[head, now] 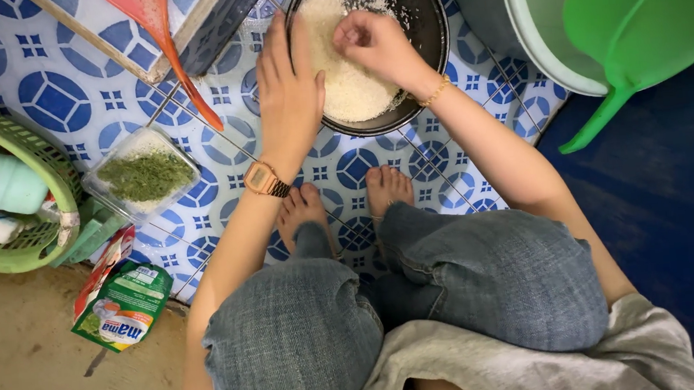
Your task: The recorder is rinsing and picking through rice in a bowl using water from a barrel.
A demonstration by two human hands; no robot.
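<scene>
Squatting barefoot on a blue-and-white patterned tiled floor (67, 93), a person in rolled denim trousers works over a round dark metal bowl (424, 16) heaped with white uncooked rice (346, 79). The bowl sits on the floor just ahead of the person's toes, at the top middle of the view.

The left hand (289, 92), with a gold-coloured square wristwatch (263, 179) on its wrist, lies flat with its fingers spread out against the bowl's near-left rim, steadying it. The right hand (372, 40), wearing a thin gold chain bracelet (435, 92), is down in the rice, and its grip is pressed together, seemingly pinching a few grains or a speck.

Several things could go wrong. The rice stands high near the rim, so a hard stir or a tilt under the left hand's pressure would likely spill grains onto the tiles. To the left, near the bowl, an open clear plastic tub of green dried herb flakes (146, 174) sits uncovered; a stray elbow or a flick of rice could tip it or mix the two. A red plastic spatula-like tool (161, 36) rests on a board just beside the bowl and could be knocked. At right, a pale bucket (540, 23) holding a green plastic scoop (647, 23) stands close; whether it contains water, I cannot tell.
</scene>
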